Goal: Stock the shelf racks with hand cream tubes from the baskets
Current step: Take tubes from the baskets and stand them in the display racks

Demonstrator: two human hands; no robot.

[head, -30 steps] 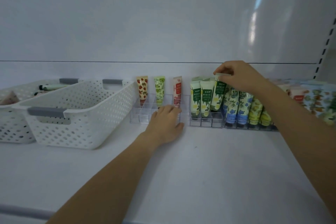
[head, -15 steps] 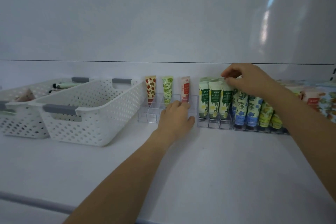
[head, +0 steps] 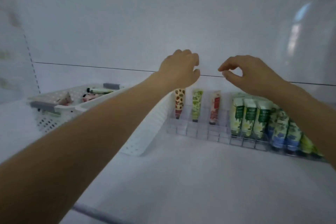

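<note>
Right hand [head: 254, 74] hovers empty, thumb and forefinger nearly pinched; left hand [head: 179, 70] curled (palm hidden, cannot tell). Green-and-white plastic hand cream tubes [head: 249, 114] stand upright below.

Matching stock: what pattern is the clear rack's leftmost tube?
Leftmost tube: red-brown blotches on cream; head view.

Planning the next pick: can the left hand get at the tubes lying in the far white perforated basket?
Probably yes: the left hand is raised and seems empty, the far white perforated basket is open-topped, and its tubes lie uncovered.
</note>
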